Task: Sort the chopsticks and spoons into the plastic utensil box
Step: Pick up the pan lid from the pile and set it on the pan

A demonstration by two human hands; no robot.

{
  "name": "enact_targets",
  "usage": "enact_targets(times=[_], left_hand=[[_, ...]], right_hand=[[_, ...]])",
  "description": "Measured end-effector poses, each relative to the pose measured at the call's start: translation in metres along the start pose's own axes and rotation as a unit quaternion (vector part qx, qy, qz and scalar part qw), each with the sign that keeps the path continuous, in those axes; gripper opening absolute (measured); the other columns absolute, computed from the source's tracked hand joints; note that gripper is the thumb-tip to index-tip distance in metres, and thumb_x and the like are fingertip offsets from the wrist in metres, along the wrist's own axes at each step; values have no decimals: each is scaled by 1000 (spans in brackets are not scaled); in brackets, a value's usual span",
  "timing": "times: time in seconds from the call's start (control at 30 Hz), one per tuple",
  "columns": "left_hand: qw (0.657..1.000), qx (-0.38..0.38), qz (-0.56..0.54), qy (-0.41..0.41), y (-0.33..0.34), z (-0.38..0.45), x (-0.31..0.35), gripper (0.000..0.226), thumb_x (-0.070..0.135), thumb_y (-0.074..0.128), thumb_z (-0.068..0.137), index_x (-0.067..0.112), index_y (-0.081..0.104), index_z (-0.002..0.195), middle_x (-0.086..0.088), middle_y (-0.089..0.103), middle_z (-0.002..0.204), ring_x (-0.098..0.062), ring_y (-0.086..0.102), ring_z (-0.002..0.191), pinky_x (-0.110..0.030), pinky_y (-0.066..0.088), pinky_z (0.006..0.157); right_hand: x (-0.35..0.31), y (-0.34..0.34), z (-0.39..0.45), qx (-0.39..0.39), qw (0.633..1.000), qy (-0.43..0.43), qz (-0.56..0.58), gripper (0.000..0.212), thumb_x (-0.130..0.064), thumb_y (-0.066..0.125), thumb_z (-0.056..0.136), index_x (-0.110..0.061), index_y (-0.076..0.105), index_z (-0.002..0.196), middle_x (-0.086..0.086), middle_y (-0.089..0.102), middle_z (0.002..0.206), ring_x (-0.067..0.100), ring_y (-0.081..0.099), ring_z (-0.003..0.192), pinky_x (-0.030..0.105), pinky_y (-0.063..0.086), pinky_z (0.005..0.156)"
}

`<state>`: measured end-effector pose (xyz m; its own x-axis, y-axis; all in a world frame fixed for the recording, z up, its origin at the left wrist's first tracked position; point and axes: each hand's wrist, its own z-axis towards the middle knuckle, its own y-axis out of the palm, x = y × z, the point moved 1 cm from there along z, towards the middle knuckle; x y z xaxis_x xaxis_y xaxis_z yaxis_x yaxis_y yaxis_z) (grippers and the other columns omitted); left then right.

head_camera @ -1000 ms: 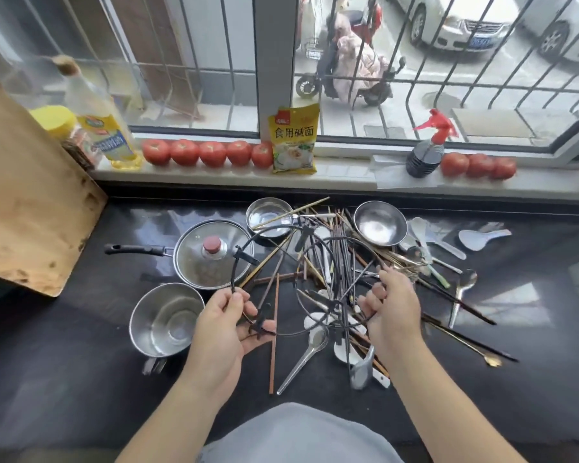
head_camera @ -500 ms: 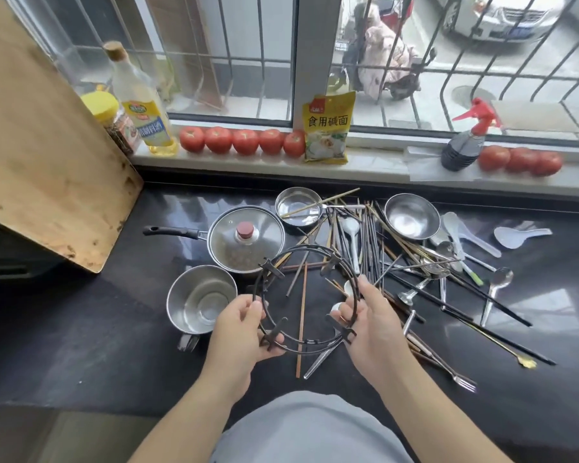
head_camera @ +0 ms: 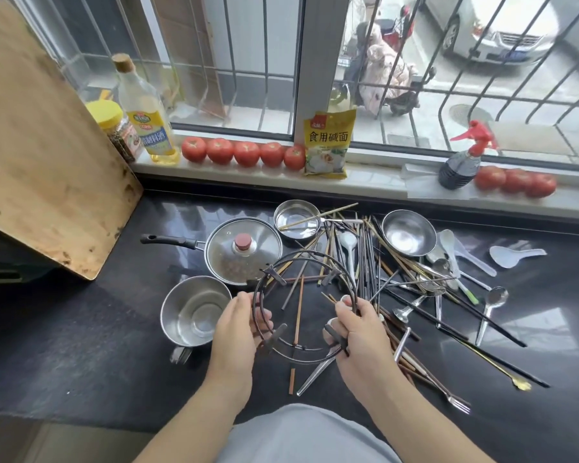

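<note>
The chopsticks (head_camera: 365, 262) and spoons (head_camera: 448, 259) lie in a loose, unsorted heap on the dark bench (head_camera: 81, 345), from centre out towards 3 o'clock. No plastic utensil box shows, so the sorting looks barely begun. At 6 o'clock of the heap, a black wire ring rack (head_camera: 301, 305) is held up over it: the left hand (head_camera: 238, 332) has its grip curled on the rim, the right hand (head_camera: 358, 342) likewise. A lidded saucepan (head_camera: 244, 250) and a steel pot (head_camera: 194, 310) sit towards 9 o'clock.
</note>
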<state>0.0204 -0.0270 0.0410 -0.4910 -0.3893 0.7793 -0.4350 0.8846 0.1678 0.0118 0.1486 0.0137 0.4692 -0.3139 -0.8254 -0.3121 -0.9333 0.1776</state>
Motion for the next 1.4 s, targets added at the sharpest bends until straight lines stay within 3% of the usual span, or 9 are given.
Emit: enact_targets(times=[0.1,0.27,0.33,0.43,0.63,0.77,0.97,1.13,1.4], left_hand=[[979,-65,-167,-95,-1,6,8,45,49,39,110,12,64,115,-4,55,73,-20,56,60,-49,63,74],[980,-97,-149,-88,-4,8,10,45,46,39,110,7,59,122,-2,42,68,-14,39,53,-57,62,73],[983,-79,-142,-85,-6,8,7,43,41,39,111,4,58,116,-3,44,67,-15,42,57,-58,62,72],[982,-64,-158,-86,-9,8,3,38,39,43,110,4,57,117,-4,52,69,-20,52,69,-59,61,72],[980,-44,-179,-77,-2,1,12,34,34,44,111,3,58,108,-6,57,76,-21,61,72,-54,62,64],[987,-21,-141,-67,1,5,16,37,33,43,111,0,59,111,-9,54,83,-24,62,75,-49,62,61],[984,-64,-139,-96,-5,5,24,35,31,43,111,3,59,100,-6,52,61,-22,63,64,-47,63,59],[984,-78,-116,-107,-3,4,32,33,32,48,109,3,61,99,-7,59,74,-17,62,57,-48,63,57],[983,-82,-106,-126,-7,4,30,38,36,48,109,4,61,95,-8,52,62,-27,67,79,-52,62,62]], right_hand=[[1,5,-2,-2,998,-3,-65,10,-14,44,106,-14,54,102,2,42,66,15,43,54,35,49,57],[8,-1,-6,-15,963,-10,-270,24,-38,34,108,-30,55,100,13,65,80,29,69,61,46,61,59],[7,-8,-6,19,915,-68,-397,36,-49,31,106,-27,55,91,9,62,71,32,66,63,52,59,61],[1,-11,-10,44,804,-157,-571,34,-44,27,108,-23,53,103,-1,56,66,26,54,66,40,42,63],[-16,-9,-18,111,703,-318,-627,13,-27,49,103,-16,56,100,-6,46,48,27,51,43,31,28,47],[-34,-5,-21,114,706,-396,-576,12,-20,50,103,-14,61,104,-11,35,47,23,43,35,26,29,44],[-55,-14,0,-11,782,-355,-512,21,-44,35,102,-32,52,108,-2,54,53,18,50,48,34,38,49],[-56,-18,9,-52,760,-323,-562,24,-31,43,106,-22,57,123,-5,54,55,12,49,48,27,38,52],[-57,-14,6,-46,698,-365,-615,43,-24,48,105,-29,49,147,-9,45,47,13,46,41,20,31,45]])
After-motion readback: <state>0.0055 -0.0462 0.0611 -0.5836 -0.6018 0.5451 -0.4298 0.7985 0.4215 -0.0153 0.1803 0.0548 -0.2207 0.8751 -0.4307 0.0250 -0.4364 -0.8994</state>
